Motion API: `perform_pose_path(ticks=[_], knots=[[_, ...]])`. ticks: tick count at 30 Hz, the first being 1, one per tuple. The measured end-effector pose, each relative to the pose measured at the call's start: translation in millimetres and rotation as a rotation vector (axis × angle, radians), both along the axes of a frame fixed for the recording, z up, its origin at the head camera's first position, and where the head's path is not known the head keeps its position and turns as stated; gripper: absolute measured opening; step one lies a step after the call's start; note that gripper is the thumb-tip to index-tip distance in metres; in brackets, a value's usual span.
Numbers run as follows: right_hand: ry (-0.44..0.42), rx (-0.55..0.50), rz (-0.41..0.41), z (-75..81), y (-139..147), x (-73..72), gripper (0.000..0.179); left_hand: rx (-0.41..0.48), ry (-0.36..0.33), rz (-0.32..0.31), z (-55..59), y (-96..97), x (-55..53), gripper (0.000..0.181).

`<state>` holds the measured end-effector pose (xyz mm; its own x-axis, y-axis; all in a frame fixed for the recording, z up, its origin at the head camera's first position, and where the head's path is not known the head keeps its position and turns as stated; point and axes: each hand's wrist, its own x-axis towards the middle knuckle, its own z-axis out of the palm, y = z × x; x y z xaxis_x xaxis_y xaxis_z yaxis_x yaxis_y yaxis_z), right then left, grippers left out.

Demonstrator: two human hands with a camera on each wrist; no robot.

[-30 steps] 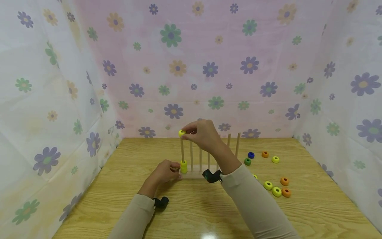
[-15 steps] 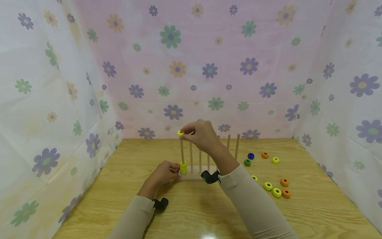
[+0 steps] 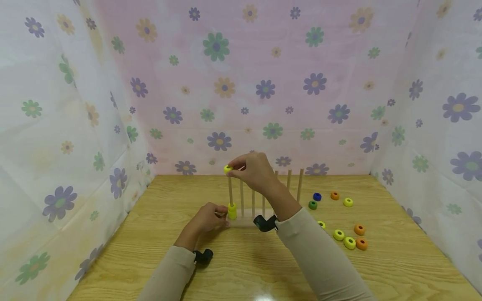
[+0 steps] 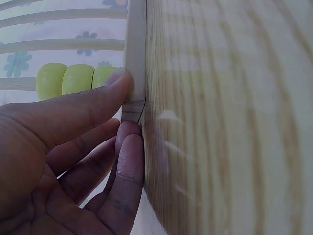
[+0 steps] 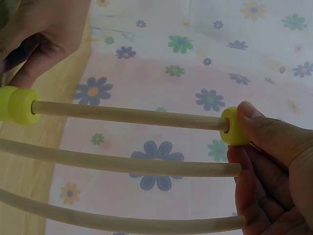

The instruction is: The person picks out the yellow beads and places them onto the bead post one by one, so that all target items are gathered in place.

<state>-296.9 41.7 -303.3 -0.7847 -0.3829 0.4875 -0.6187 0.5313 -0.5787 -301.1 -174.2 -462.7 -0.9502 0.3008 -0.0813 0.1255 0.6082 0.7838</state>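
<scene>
A wooden peg stand, with a row of upright pegs on a pale base (image 3: 246, 222), stands on the table. My right hand (image 3: 256, 170) pinches a yellow bead (image 5: 236, 128) between thumb and fingers at the top of the leftmost peg (image 5: 132, 116). The peg's tip is in the bead's hole. Lower on that peg, three yellow beads (image 4: 51, 81) are stacked down against the base. My left hand (image 3: 205, 216) grips the base's left end, thumb on its upper face and fingers at its end. The other pegs bear no beads where they show; my right arm hides part of them.
Loose beads lie right of the stand: a blue bead (image 3: 317, 196), a green bead (image 3: 313, 205), several orange beads (image 3: 359, 229) and several yellow beads (image 3: 338, 235). My right forearm partly covers one yellow bead (image 3: 321, 225). A flowered cloth (image 3: 263, 125) encloses the table's back and sides.
My right hand has shifted very slightly left with the yellow bead at the peg's tip, then stayed there. The left hand keeps its grip on the base.
</scene>
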Motion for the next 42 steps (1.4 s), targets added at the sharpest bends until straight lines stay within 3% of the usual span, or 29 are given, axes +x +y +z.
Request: perform_pose_path(ticks=[13, 42], knots=[[0.028, 0.030, -0.019, -2.5, 0.4, -0.1, 0.017, 0.033, -0.012, -0.013, 2.0, 0.2, 2.9, 0.048], [0.059, 0.060, -0.020, -2.3, 1.3, 2.7, 0.018, 0.021, -0.017, 0.000, 3.2, 1.2, 2.8, 0.047]])
